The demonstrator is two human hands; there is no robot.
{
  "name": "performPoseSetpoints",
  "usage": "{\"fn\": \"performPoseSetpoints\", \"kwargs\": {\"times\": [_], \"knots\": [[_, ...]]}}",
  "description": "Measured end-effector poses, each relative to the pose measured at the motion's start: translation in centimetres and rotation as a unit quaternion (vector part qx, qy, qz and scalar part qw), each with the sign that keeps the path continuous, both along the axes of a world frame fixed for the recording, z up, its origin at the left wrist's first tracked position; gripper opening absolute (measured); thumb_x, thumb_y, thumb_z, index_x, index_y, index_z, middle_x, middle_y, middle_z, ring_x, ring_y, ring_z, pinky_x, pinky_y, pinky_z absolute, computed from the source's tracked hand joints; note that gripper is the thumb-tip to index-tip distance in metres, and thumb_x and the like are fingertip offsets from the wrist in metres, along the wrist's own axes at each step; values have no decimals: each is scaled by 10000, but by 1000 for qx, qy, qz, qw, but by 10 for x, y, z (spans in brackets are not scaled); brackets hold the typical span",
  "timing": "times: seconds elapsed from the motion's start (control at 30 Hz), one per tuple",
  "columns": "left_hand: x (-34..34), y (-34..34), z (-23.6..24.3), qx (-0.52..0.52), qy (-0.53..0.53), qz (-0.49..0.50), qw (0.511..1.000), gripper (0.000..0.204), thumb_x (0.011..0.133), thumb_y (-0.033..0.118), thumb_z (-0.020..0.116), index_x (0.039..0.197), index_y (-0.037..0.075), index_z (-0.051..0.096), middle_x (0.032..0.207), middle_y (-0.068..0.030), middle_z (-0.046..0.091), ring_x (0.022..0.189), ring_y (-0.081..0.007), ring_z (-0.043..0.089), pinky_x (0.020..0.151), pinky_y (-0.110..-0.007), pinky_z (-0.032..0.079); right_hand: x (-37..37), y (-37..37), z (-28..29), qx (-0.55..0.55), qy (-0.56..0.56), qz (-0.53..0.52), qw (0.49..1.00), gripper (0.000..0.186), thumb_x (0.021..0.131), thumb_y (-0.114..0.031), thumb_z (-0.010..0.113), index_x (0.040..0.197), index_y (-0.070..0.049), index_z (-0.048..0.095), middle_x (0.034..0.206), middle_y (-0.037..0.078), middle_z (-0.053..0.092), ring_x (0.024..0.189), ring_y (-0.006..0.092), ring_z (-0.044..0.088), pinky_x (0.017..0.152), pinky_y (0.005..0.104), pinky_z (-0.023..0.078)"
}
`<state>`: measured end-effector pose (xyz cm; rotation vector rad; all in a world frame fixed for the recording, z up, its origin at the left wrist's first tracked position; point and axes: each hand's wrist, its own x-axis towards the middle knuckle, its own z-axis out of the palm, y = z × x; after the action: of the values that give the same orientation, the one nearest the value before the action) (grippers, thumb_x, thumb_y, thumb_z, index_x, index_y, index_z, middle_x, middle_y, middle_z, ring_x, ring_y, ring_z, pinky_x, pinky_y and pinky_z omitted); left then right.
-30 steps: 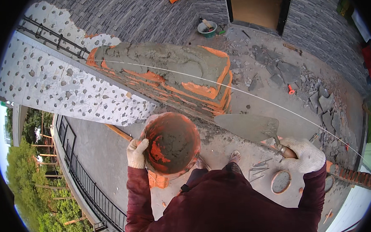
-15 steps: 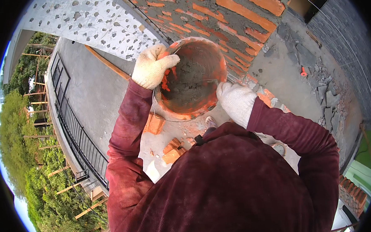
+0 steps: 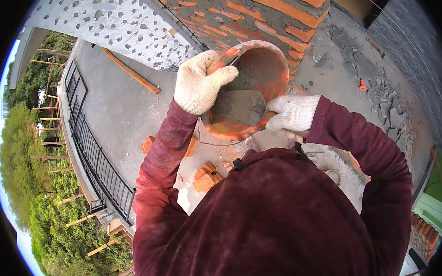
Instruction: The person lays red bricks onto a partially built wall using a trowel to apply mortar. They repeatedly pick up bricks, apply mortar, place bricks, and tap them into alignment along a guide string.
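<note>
An orange bucket (image 3: 277, 70), its inside coated with grey mortar, is held tilted in front of me. My left hand (image 3: 201, 81), in a cream knit glove, grips the rim at its upper left. Closed around the handle of a trowel (image 3: 240, 107), my gloved right hand (image 3: 293, 113) is at the lower right of the bucket. The flat, mortar-smeared blade lies inside the bucket's mouth. A thin wire bail hangs below the rim. The bucket's outer side and most of the trowel handle are hidden.
Ahead rises a partly mortared brick wall (image 3: 254, 16), beside a white speckled panel (image 3: 110, 31). Loose bricks (image 3: 206, 177) lie on the floor near my feet. A black railing (image 3: 99, 154) runs along the left edge. Broken rubble (image 3: 392, 111) and a wooden strip (image 3: 130, 70) lie on the floor.
The bucket has shifted right and tilted, with my left hand still on its rim. My right hand has turned the trowel, so its blade now shows broad and flat inside the bucket.
</note>
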<state>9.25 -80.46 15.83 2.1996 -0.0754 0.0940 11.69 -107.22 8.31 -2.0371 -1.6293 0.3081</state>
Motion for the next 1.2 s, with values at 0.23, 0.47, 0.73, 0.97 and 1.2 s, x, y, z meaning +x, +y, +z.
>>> {"fn": "performPoseSetpoints", "kwargs": {"times": [0.23, 0.47, 0.73, 0.97, 1.2], "knots": [[-21, -36, -26, -99, -17, 149, 984, 351, 868, 164, 811, 697, 111, 510, 692, 59, 509, 671, -45, 444, 594, -241, 374, -17, -50, 47, -137, 568, -148, 798, 352, 966, -362, 596, 1057, -25, 638, 678, 29, 567, 535, 119, 558, 511, 298, 471], [-29, -38, -62, -233, -46, 252, 938, 331, 925, 125, 785, 720, 108, 526, 721, 72, 538, 666, -28, 446, 608, -218, 369, -13, -160, 37, -60, 665, -193, 719, 345, 929, -259, 664, 1160, -16, 583, 772, 18, 560, 600, 100, 548, 548, 275, 468], [-35, -40, -119, -231, -51, 326, 915, 328, 893, 79, 778, 708, 125, 511, 708, 59, 561, 651, -44, 466, 606, -235, 393, -20, -255, 41, 192, 617, -361, 672, 468, 893, -109, 673, 1311, 33, 518, 787, 45, 598, 615, 133, 609, 572, 274, 511], [-47, -43, -134, -180, -5, 372, 911, 338, 864, 70, 765, 666, 126, 498, 689, 64, 546, 634, -47, 448, 576, -244, 365, 76, -239, 66, 327, 338, -429, 771, 621, 860, -121, 739, 1408, 61, 509, 1035, 170, 641, 783, 229, 676, 673, 352, 565], [-66, -52, -122, -194, -34, 395, 897, 353, 866, 83, 780, 681, 144, 485, 698, 74, 533, 636, -43, 443, 586, -243, 376, 167, -172, 22, 324, -127, -393, 851, 678, 854, -127, 722, 1457, 51, 467, 1254, 296, 600, 975, 468, 674, 771, 449, 593]]}}
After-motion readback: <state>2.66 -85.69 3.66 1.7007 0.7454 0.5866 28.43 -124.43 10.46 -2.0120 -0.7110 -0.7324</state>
